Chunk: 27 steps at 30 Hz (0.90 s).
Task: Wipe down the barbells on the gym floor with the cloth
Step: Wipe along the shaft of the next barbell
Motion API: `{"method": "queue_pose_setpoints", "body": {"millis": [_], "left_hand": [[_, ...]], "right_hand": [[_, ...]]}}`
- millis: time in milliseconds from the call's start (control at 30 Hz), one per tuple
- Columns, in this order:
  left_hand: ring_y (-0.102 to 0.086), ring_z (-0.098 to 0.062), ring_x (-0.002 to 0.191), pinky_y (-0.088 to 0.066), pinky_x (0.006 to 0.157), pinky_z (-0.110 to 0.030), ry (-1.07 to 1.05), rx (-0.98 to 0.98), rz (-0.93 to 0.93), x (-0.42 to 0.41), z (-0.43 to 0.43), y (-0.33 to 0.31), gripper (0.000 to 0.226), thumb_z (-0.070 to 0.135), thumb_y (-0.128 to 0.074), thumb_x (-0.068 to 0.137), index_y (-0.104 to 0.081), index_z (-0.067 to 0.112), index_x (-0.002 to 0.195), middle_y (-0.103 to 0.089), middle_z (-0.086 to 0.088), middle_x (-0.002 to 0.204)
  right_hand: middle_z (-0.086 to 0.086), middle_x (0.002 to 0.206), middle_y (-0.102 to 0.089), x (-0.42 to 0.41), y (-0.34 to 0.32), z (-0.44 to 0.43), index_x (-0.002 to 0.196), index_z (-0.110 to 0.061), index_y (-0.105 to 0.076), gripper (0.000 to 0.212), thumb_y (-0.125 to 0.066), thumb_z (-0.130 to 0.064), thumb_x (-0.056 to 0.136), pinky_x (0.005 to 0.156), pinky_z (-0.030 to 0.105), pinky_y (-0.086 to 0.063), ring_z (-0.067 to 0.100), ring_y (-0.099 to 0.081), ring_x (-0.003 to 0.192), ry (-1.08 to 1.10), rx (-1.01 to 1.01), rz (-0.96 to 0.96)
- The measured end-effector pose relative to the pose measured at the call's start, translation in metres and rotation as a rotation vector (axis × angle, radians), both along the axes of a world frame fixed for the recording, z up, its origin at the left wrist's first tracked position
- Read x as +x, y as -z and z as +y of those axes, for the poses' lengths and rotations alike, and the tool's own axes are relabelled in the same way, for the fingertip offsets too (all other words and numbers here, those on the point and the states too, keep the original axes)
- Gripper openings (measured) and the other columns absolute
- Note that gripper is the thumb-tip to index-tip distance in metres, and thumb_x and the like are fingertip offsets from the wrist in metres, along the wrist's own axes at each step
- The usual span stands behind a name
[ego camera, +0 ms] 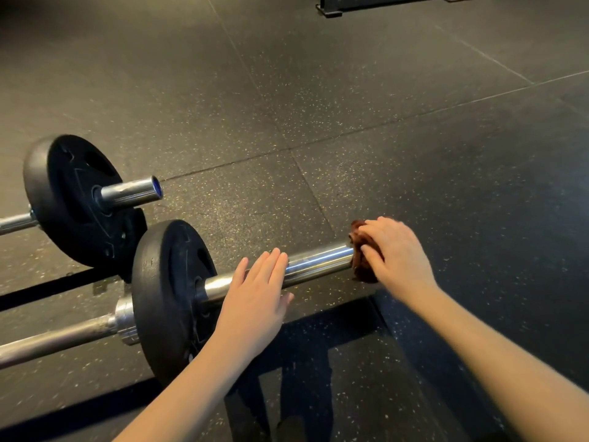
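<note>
Two barbells lie on the speckled rubber floor. The near barbell (318,261) has a chrome sleeve running right from a black plate (165,288). My left hand (255,301) rests flat on the middle of that sleeve, fingers straight. My right hand (395,256) grips a bunched brown cloth (361,269) against the sleeve's right end, which the cloth covers. The far barbell (130,193) lies behind at the left with its own black plate (70,202) and a short bare sleeve.
The rubber floor tiles (350,106) stretch away behind and to the right. A black metal frame base (331,8) stands at the far top edge. My legs and shoes (287,409) show below, between my arms.
</note>
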<state>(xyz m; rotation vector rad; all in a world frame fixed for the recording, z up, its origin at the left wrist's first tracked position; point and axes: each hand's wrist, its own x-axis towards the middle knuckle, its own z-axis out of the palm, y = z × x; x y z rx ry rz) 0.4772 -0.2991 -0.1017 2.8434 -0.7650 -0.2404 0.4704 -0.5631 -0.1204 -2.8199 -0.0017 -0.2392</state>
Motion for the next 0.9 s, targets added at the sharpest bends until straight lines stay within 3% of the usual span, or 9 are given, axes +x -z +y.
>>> {"method": "queue_pose_setpoints", "body": {"millis": [100,167,333,500,600,667,733,800,900], "left_hand": [[-0.002,-0.013,0.148,0.002,0.121,-0.037,0.009,0.025,-0.004,0.002,-0.001,-0.001,0.065,0.041,-0.034,0.102,-0.004,0.017,0.154,-0.004,0.004,0.162],[-0.001,-0.013,0.149,0.002,0.12,-0.037,0.006,0.043,-0.001,0.002,-0.003,0.0,0.065,0.041,-0.033,0.101,-0.003,0.017,0.154,-0.004,0.003,0.162],[-0.003,-0.012,0.148,0.004,0.119,-0.037,0.012,0.033,0.011,0.001,-0.001,-0.003,0.065,0.04,-0.036,0.101,-0.006,0.018,0.154,-0.007,0.004,0.162],[-0.001,-0.012,0.148,0.004,0.119,-0.036,0.013,0.064,0.015,0.002,-0.001,-0.008,0.064,0.042,-0.032,0.102,-0.003,0.018,0.154,-0.003,0.004,0.162],[-0.003,-0.012,0.148,0.004,0.119,-0.037,0.016,0.08,0.01,0.002,0.001,-0.012,0.064,0.042,-0.032,0.102,-0.004,0.018,0.154,-0.004,0.003,0.162],[-0.004,-0.012,0.148,0.004,0.119,-0.037,0.032,0.097,0.001,0.0,0.004,-0.014,0.063,0.041,-0.032,0.102,-0.005,0.018,0.154,-0.004,0.004,0.162],[-0.006,-0.013,0.148,0.005,0.118,-0.036,0.02,0.086,0.004,-0.001,0.007,-0.014,0.062,0.041,-0.031,0.102,-0.008,0.018,0.154,-0.006,0.003,0.162],[-0.014,-0.015,0.148,0.002,0.118,-0.037,0.009,0.071,-0.002,-0.002,0.011,-0.012,0.061,0.039,-0.037,0.101,-0.017,0.015,0.153,-0.016,0.001,0.16],[-0.023,-0.017,0.145,-0.005,0.118,-0.039,-0.006,0.073,-0.007,-0.003,0.012,-0.016,0.06,0.038,-0.043,0.098,-0.027,0.013,0.15,-0.026,-0.002,0.158]], "right_hand": [[-0.003,0.096,-0.063,0.031,-0.01,0.006,0.107,-0.019,-0.06,0.02,-0.047,-0.028,0.095,0.107,0.043,-0.033,0.021,-0.058,0.096,0.283,0.028,-0.009],[-0.003,0.092,-0.057,0.032,-0.011,0.039,0.104,-0.015,-0.058,0.018,-0.051,-0.029,0.096,0.096,0.039,-0.042,0.019,-0.052,0.092,0.395,0.084,-0.004],[-0.003,0.107,-0.062,0.004,0.004,0.035,0.111,-0.016,-0.06,0.024,-0.053,-0.027,0.091,0.106,0.038,-0.034,0.018,-0.053,0.106,-0.119,0.099,-0.02],[-0.008,0.091,-0.057,0.028,-0.003,0.057,0.092,-0.022,-0.06,0.023,-0.039,-0.031,0.096,0.103,0.045,-0.037,0.02,-0.054,0.099,0.327,0.072,-0.048],[-0.003,0.111,-0.061,0.0,0.009,0.081,0.106,-0.019,-0.063,0.03,-0.039,-0.031,0.093,0.105,0.043,-0.037,0.021,-0.052,0.111,-0.082,0.032,-0.083],[-0.002,0.11,-0.064,0.006,0.006,0.055,0.107,-0.018,-0.064,0.032,-0.04,-0.032,0.091,0.101,0.037,-0.039,0.018,-0.055,0.107,-0.231,0.013,-0.053],[-0.005,0.092,-0.066,0.029,-0.001,0.039,0.097,-0.02,-0.066,0.03,-0.038,-0.031,0.093,0.09,0.036,-0.041,0.018,-0.06,0.091,-0.046,-0.011,-0.007],[-0.008,0.086,-0.062,0.039,-0.005,0.05,0.091,-0.023,-0.063,0.029,-0.036,-0.032,0.096,0.092,0.038,-0.04,0.018,-0.058,0.089,0.229,-0.009,0.003],[-0.007,0.105,-0.062,0.009,0.006,0.088,0.101,-0.023,-0.063,0.029,-0.039,-0.036,0.094,0.105,0.042,-0.036,0.018,-0.053,0.107,0.022,0.02,-0.04]]}}
